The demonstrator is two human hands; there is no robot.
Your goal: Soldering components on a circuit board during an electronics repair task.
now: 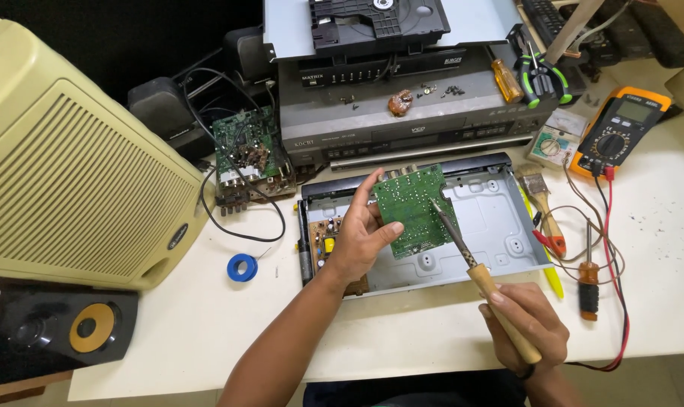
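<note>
Both hands grip: left hand (361, 237) holds the green circuit board (413, 211), right hand (530, 328) the soldering iron (477, 271) touching it.

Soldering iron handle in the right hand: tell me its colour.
Light brown wood, seen in the head view: the soldering iron handle held in the right hand.

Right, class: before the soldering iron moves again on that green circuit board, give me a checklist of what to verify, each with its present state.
1. Left hand grips the green circuit board firmly: ok.
2. Right hand holds the soldering iron by its wooden handle: ok.
3. Iron tip on the board: ok.
4. Tip hot: cannot tell.
5. Board clear of the open metal chassis: ok.
6. Multimeter leads away from the iron: ok.
</note>
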